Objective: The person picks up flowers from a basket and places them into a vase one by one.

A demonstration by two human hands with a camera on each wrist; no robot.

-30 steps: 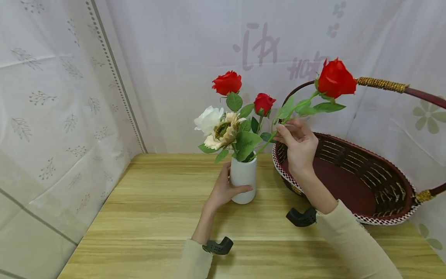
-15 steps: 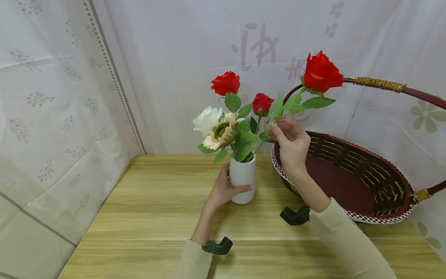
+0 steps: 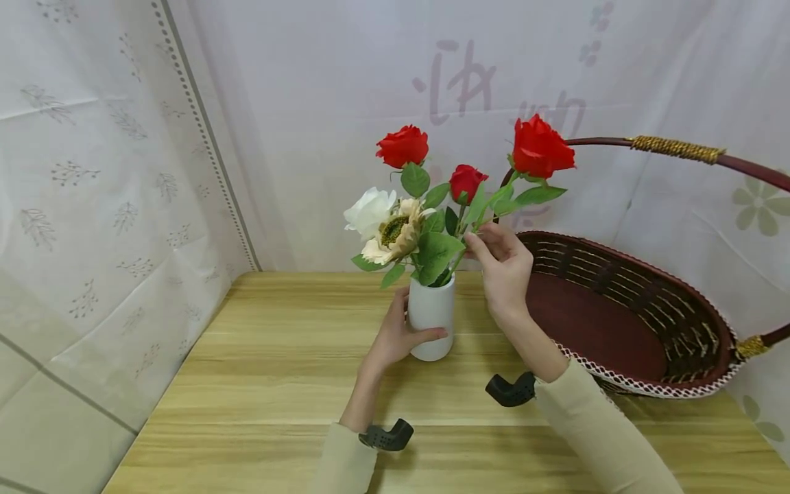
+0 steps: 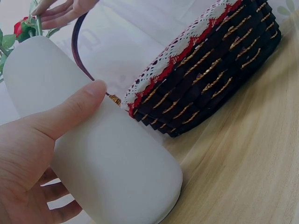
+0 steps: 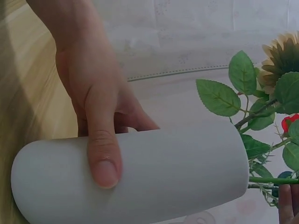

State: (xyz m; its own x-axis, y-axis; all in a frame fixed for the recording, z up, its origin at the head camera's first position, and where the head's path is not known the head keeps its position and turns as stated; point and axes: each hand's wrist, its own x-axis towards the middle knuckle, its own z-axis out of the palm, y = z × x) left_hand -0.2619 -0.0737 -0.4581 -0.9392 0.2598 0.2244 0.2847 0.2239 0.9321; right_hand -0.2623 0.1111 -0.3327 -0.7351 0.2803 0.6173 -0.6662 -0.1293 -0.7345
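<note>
A white vase (image 3: 431, 319) stands upright on the table, and my left hand (image 3: 398, 333) grips it from the left, thumb across its front. My right hand (image 3: 505, 271) pinches the green stem of a large red rose (image 3: 541, 147), whose lower end is inside the vase mouth. That rose leans to the right. Also in the vase are two other red roses, one tall (image 3: 402, 146) and one lower (image 3: 467, 183), with a white flower (image 3: 371, 214) and a cream flower (image 3: 395, 231) at the left. In the right wrist view the stem (image 5: 271, 180) runs into the vase.
A dark woven basket (image 3: 592, 309) with white lace trim and a gold-wrapped handle (image 3: 677, 149) stands right of the vase, partly behind my right arm. Printed curtains (image 3: 321, 137) hang behind and left of the wooden table (image 3: 278, 391).
My right hand has moved left and down toward the vase with the large rose, whose stem has slid deeper and whose head has shifted left. The left hand stays on the vase.
</note>
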